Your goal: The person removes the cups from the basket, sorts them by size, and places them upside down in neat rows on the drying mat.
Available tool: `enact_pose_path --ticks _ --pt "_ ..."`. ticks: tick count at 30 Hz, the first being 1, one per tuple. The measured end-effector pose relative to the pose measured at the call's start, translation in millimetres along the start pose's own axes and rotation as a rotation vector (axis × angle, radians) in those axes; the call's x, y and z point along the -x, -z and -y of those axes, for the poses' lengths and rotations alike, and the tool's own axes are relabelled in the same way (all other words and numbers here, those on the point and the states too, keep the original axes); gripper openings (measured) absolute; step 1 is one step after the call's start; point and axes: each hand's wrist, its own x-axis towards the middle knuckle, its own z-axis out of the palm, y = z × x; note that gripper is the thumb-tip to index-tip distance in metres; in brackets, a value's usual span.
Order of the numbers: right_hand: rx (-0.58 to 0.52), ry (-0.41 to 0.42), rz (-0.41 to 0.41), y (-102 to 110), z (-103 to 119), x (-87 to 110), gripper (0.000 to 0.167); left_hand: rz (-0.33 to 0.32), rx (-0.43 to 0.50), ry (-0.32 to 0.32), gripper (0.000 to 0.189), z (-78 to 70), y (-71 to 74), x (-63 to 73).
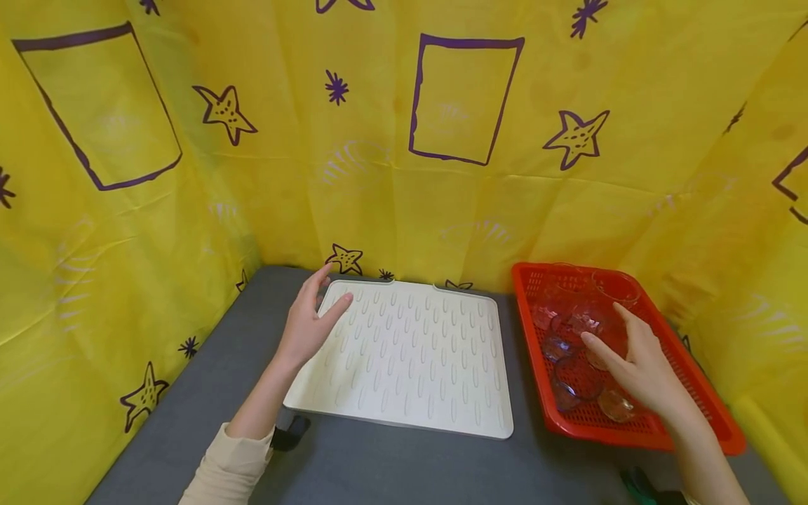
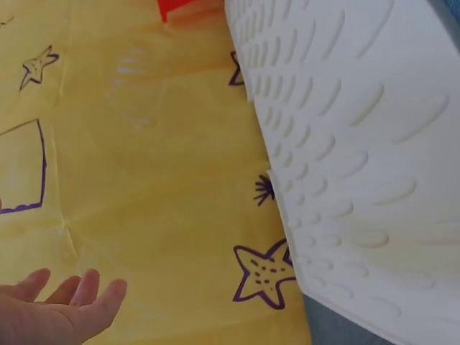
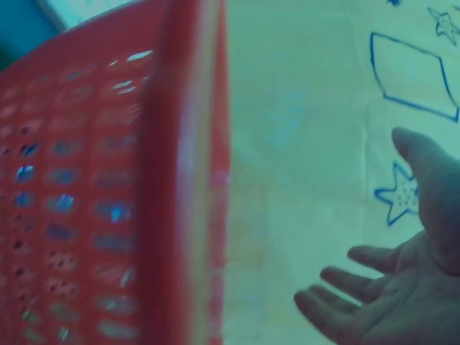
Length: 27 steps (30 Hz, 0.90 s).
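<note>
A white ridged drying mat [image 1: 404,358], with rows of raised oval bumps, lies flat on the grey table. Over its upper left edge my left hand [image 1: 311,315] hovers, fingers relaxed and holding nothing; the left wrist view shows the hand [image 2: 68,309] at the lower left, apart from the mat [image 2: 359,158]. To the right stands a red plastic basket [image 1: 536,379] containing several clear glass or plastic vessels [image 1: 615,405]. Above them is my right hand [image 1: 644,358], thumb and fingers spread apart, with nothing gripped. In the right wrist view that hand [image 3: 388,287] appears beside the basket's rim [image 3: 169,187].
Yellow cloth [image 1: 284,175] with purple stars and frames drawn on it surrounds the table at the back and sides. The grey tabletop [image 1: 379,463] shows in front of the mat and along its left. The basket's raised rim stands near the right cloth.
</note>
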Motion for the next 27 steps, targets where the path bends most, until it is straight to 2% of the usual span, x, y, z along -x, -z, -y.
enact_pose_path --ticks 5,9,15,20,27 --pt "-0.028 -0.053 0.03 -2 -14 8.1 0.087 0.017 0.235 0.063 0.062 1.1 -1.7 9.2" --pt "-0.081 -0.052 0.078 -6 -26 13.0 0.085 0.021 0.356 0.133 0.06 2.9 -3.2 15.4" --pt "-0.124 -0.028 0.154 -15 -38 17.0 0.085 0.065 0.489 0.197 0.063 12.3 -6.8 23.9" --pt "-0.058 0.026 0.16 -21 -42 17.3 0.088 0.126 0.577 0.253 0.061 20.1 -10.9 31.1" --pt "0.039 0.052 0.165 -26 -41 17.6 0.093 0.162 0.622 0.319 0.057 28.8 -18.4 40.2"
